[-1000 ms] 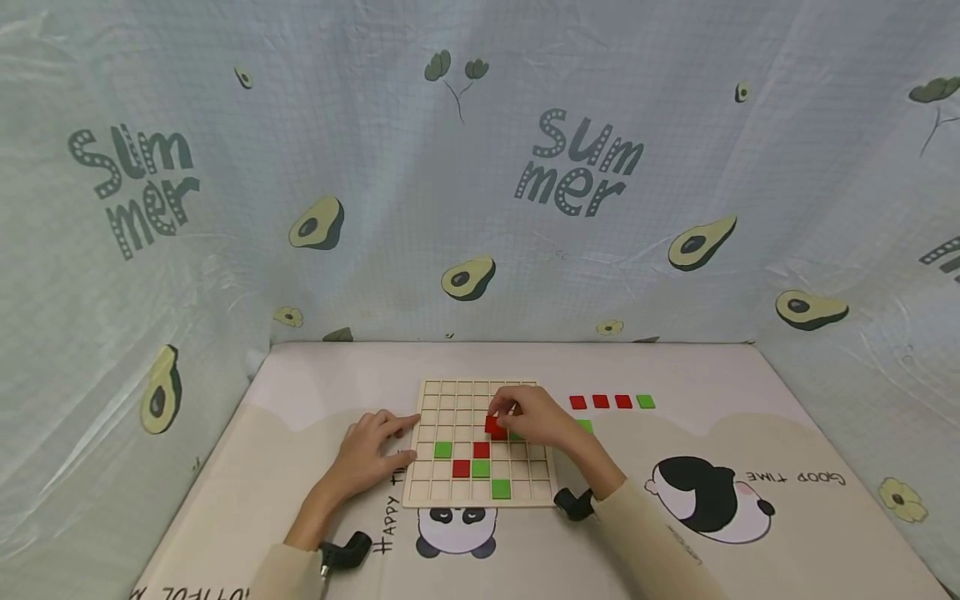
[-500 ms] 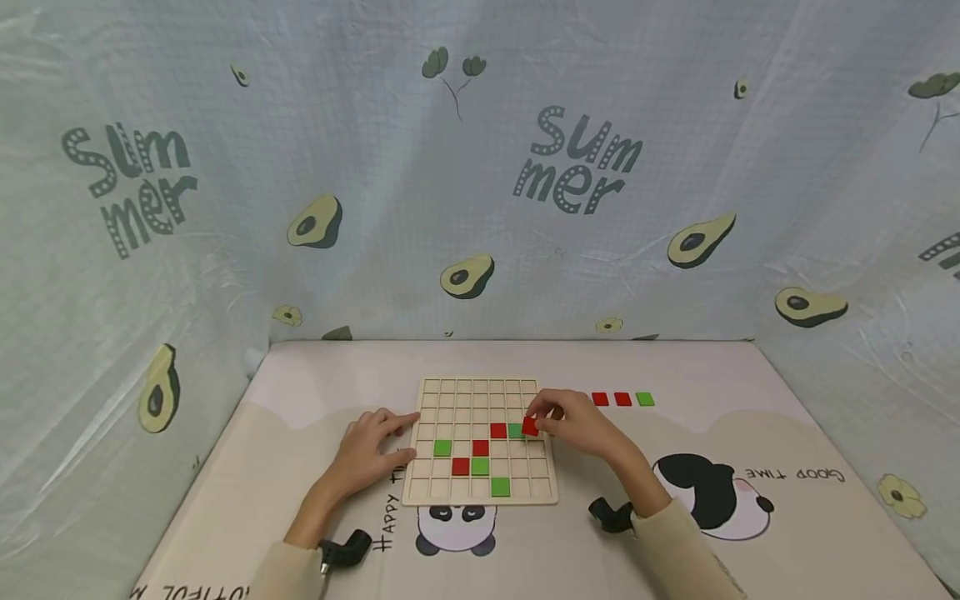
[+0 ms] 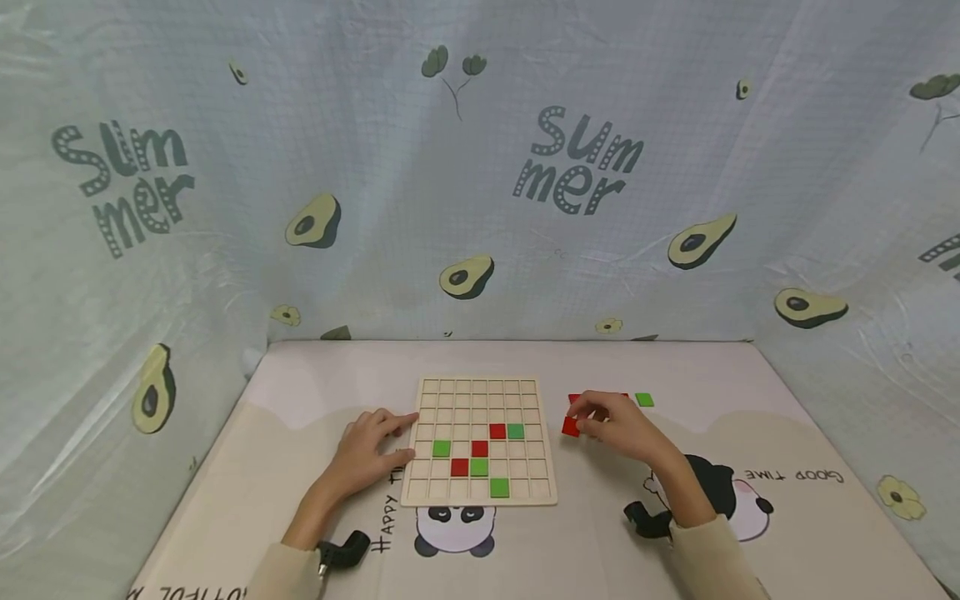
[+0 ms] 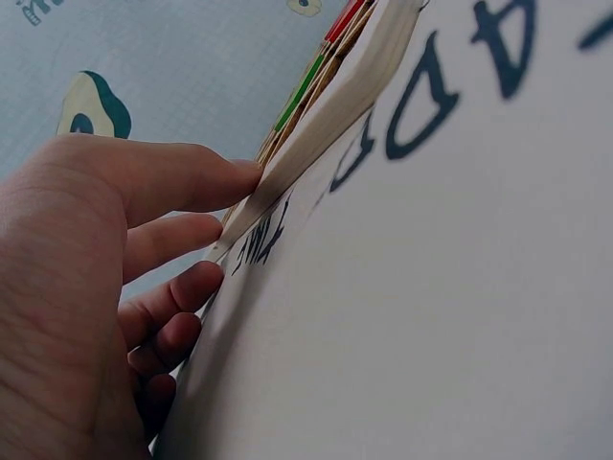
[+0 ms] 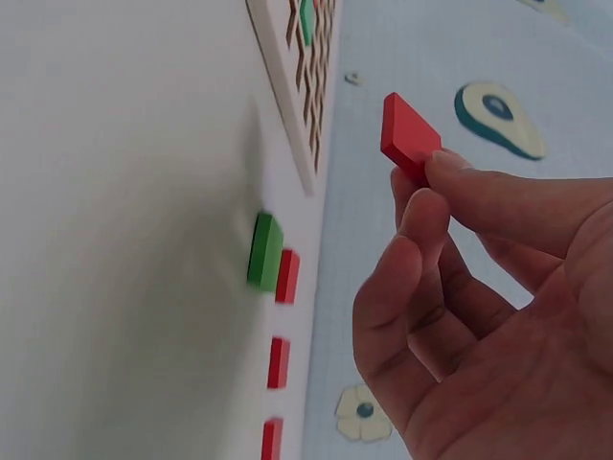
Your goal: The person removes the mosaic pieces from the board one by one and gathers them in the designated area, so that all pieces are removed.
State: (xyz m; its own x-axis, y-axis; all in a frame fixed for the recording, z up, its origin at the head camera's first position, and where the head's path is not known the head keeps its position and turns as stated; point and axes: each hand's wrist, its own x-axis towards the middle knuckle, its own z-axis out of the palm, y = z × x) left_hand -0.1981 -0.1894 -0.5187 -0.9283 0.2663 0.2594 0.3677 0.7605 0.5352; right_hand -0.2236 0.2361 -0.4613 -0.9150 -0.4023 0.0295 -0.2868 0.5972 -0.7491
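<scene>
The left hand [image 3: 372, 447] lies at the left side of a square wooden board [image 3: 456, 402], its fingers loose and apart, with a fingertip and the thumb touching the board's edge; it grips nothing. The right hand [image 3: 617, 423] pinches a red tile [image 3: 571, 427] between thumb and fingertips. The tile is held tilted in the air, just beyond the board's right edge, apart from both the board and the worktop [image 3: 337, 367].

The board lies flat and is divided into a grid of shallow square cells. Seven tiles sit in it. In the middle row a red one [image 3: 497, 431] and a green one [image 3: 515, 431] are side by side. The next row nearer the person has a green tile [image 3: 441, 448] towards the left and a red tile further right. Below come a red and a green tile in adjoining cells, then a single green tile in the nearest row.

Loose tiles lie on the worktop under and behind the right hand, partly hidden in the head view; the right wrist view shows a green block [image 5: 265, 251] beside three red blocks [image 5: 278, 362]. Another green square [image 3: 645, 400] lies further right.
</scene>
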